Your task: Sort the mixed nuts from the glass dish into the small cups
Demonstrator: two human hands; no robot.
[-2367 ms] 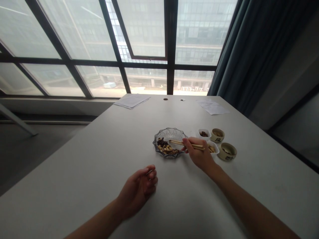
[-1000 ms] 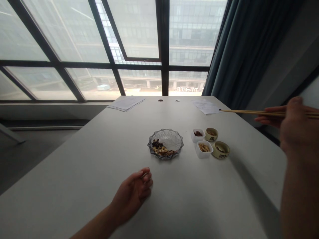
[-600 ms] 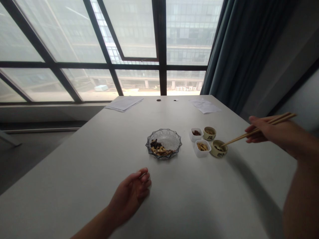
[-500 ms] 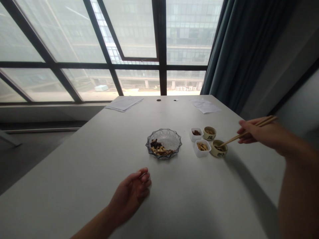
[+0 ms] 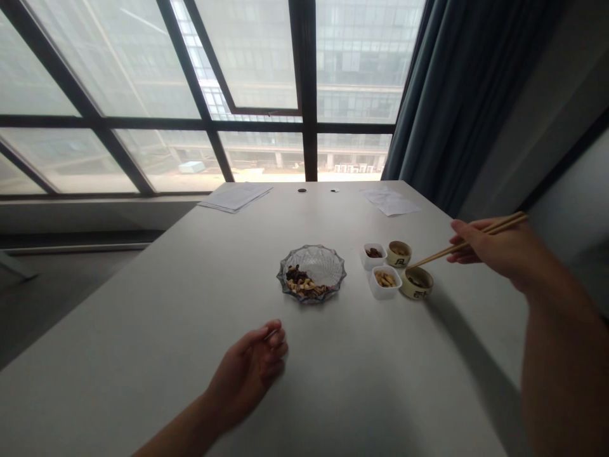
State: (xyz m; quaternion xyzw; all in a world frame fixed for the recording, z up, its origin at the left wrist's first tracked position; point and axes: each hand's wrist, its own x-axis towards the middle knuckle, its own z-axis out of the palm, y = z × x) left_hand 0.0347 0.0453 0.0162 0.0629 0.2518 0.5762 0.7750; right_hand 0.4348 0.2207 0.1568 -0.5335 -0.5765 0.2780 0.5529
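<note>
My right hand [image 5: 490,244] is closed around a pair of wooden chopsticks [image 5: 457,247]. Their tips hover at the far left rim of a small yellow-green bowl [image 5: 423,294] with dark pieces inside; whether anything is pinched between them is too small to tell. Behind it stands a matching bowl [image 5: 401,261]. Two clear plastic cups sit on the left, one with brown pieces [image 5: 373,252], the other with tan slices [image 5: 385,279]. My left hand [image 5: 254,365] lies on the table, loosely curled, thumb against the index finger, holding nothing visible. Beyond it is a glass dish [image 5: 328,263] partly filled with dried pieces.
The white table [image 5: 166,317] reaches toward the windows. Paper sheets lie at its far left [image 5: 235,197] and a crumpled sheet [image 5: 392,202] at its far right. Two round holes are near the far edge. A dark curtain [image 5: 442,114] hangs on the right.
The chopstick tips have come up out of the front yellow-green bowl and shifted left to its rim. My right hand has moved slightly left and up. My left hand has stayed in place.
</note>
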